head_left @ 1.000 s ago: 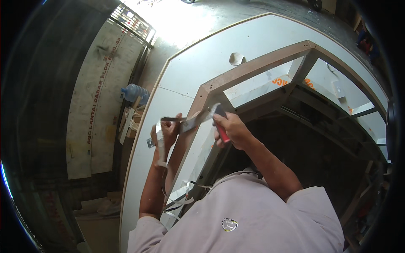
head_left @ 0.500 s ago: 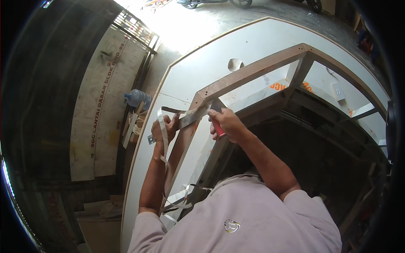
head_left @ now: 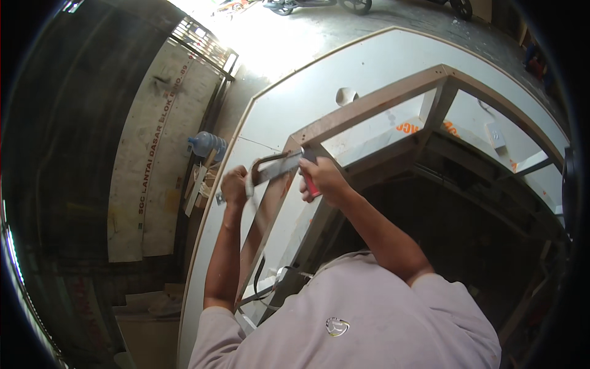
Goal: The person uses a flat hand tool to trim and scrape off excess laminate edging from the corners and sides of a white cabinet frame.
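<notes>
**Red-handled tool (head_left: 313,186) and thin band (head_left: 249,187) at the corner of a brown-topped frame (head_left: 369,98)**

The right hand (head_left: 328,179) is clamped around the tool, whose dark head points up from the fist toward the frame's corner. A flat grey bar (head_left: 278,168) slants between the hands, its upper end reaching the tool's head. The left hand (head_left: 234,184) lies at the bar's lower end, fingers curled (whether they grip bar or band cannot be told). The band, partly blurred, arches just beside that hand toward the tool's head.

The frame rises over a broad white panel (head_left: 283,101), edged in pale wood; a small white block (head_left: 495,135) lies at right. Past the panel's left edge are a blue bottle (head_left: 207,146), contents indistinct, and, just below it, wood pieces (head_left: 197,184). A long pale board (head_left: 153,166) stands farther left. Beyond the panel, a motorbike (head_left: 319,4) stands on the grey floor (head_left: 399,17).
</notes>
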The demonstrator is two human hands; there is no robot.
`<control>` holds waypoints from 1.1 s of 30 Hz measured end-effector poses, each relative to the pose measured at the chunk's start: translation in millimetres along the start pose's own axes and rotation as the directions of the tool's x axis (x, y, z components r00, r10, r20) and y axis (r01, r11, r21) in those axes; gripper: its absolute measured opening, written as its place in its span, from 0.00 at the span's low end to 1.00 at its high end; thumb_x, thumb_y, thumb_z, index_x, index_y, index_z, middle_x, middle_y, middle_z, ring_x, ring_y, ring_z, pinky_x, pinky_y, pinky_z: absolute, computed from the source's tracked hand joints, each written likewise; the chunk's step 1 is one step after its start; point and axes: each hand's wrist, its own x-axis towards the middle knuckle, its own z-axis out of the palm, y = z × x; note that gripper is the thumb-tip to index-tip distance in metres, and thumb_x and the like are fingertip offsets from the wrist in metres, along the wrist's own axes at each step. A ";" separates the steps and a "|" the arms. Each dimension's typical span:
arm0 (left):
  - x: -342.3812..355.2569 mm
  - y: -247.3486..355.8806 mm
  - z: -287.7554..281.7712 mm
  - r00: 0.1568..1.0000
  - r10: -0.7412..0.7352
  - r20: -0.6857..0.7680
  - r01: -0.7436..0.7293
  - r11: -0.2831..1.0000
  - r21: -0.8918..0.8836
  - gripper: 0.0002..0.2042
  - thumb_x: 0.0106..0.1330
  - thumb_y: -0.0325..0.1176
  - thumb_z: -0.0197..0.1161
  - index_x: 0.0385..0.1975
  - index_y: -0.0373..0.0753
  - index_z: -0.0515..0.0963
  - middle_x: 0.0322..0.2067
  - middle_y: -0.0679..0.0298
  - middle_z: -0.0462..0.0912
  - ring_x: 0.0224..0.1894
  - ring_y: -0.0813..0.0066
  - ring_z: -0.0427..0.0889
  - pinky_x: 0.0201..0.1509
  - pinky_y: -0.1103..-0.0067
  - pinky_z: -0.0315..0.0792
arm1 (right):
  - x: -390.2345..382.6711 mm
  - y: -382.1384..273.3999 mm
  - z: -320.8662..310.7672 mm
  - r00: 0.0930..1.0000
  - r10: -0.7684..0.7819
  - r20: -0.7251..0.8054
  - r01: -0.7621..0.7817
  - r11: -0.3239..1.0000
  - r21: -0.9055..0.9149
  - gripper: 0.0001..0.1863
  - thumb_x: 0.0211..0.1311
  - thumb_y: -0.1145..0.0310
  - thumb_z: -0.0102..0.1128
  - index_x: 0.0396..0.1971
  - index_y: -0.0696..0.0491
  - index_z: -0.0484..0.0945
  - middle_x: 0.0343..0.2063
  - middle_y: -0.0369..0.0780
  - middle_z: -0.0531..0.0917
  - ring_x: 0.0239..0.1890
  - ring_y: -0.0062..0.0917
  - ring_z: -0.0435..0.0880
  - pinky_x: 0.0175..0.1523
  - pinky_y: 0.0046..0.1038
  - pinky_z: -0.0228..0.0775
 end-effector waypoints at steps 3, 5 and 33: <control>10.3 27.8 -23.2 0.998 -0.061 0.030 0.062 0.998 -0.028 0.30 0.65 0.61 0.63 0.19 0.34 0.79 0.17 0.54 0.77 0.23 0.58 0.79 0.32 0.65 0.71 | -6.1 -0.2 2.0 0.999 0.014 -0.037 -0.014 1.000 0.005 0.18 0.75 0.55 0.52 0.39 0.59 0.71 0.20 0.43 0.80 0.15 0.29 0.81 0.19 0.29 0.74; -2.9 23.8 -39.5 0.998 -0.018 -0.057 0.002 0.965 -0.263 0.27 0.69 0.57 0.62 0.26 0.33 0.81 0.24 0.56 0.80 0.29 0.61 0.79 0.37 0.68 0.71 | -22.8 0.6 -3.4 1.000 0.026 -0.001 -0.026 1.000 0.018 0.18 0.76 0.55 0.52 0.42 0.58 0.71 0.20 0.42 0.80 0.16 0.26 0.81 0.19 0.26 0.75; -302.1 18.4 -129.9 0.949 -0.044 0.313 0.309 -0.077 -0.948 0.13 0.75 0.38 0.61 0.39 0.32 0.75 0.25 0.65 0.82 0.23 0.79 0.81 0.25 0.81 0.72 | -96.7 74.9 110.1 0.954 -0.234 0.190 0.281 0.917 -0.283 0.15 0.74 0.59 0.57 0.49 0.54 0.73 0.24 0.36 0.78 0.21 0.20 0.78 0.19 0.24 0.73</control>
